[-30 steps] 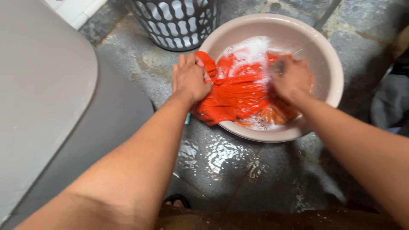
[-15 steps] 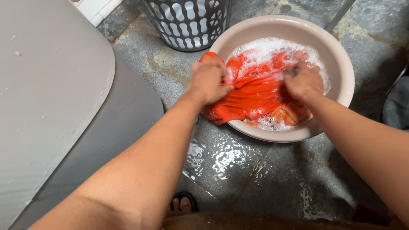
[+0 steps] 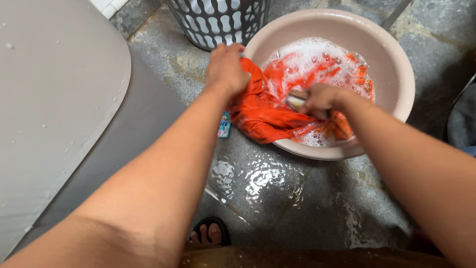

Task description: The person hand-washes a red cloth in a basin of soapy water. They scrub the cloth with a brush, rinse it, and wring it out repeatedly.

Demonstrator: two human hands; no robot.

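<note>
On the wet stone floor point(image 3: 277, 198), a sandalled foot point(image 3: 210, 233) shows nearest. Beyond it, a small packet point(image 3: 224, 125) lies beside the pink basin point(image 3: 396, 64). The left hand point(image 3: 225, 69), fingers clamped, grips the orange cloth point(image 3: 263, 111) draped over the rim; the right hand point(image 3: 320, 99), fingers closed, holds a brush on it. Suds point(image 3: 310, 54) fill the basin; a grey slotted basket point(image 3: 218, 20) stands farthest.

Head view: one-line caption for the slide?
Left hand grips an orange cloth draped over the rim of a beige basin, while the right hand works it over soapy water.
</note>
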